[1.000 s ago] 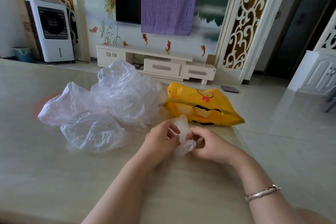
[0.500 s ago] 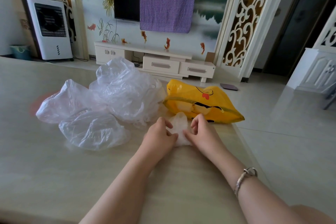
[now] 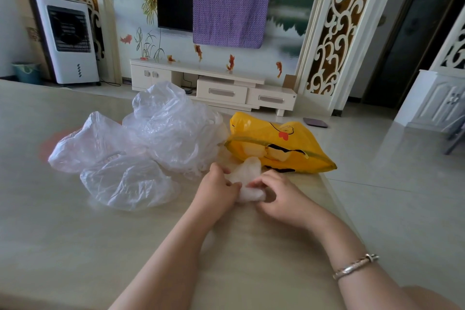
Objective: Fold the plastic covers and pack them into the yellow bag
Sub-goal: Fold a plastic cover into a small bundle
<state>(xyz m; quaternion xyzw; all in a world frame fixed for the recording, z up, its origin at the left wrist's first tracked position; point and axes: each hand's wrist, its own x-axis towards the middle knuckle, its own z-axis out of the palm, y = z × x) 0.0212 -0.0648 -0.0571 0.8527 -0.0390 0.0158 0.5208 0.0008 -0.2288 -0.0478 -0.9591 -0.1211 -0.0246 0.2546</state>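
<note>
A small bunched white plastic cover (image 3: 247, 178) lies on the beige table between my hands. My left hand (image 3: 216, 190) pinches its left side with curled fingers. From the right, my right hand (image 3: 278, 192) grips it, fingertips meeting the left hand's. Just behind them lies the yellow bag (image 3: 276, 146) on its side, with pale folded covers showing through it. To the left sits a loose pile of clear plastic covers (image 3: 141, 148).
The table's right edge (image 3: 334, 191) runs close beside my right hand, with tiled floor beyond. A white TV cabinet (image 3: 214, 83) and a white air cooler (image 3: 66, 38) stand against the far wall.
Both hands have stayed on the small cover, pressing and bunching it lower on the table in front of the yellow bag. The right hand has turned more over it.
</note>
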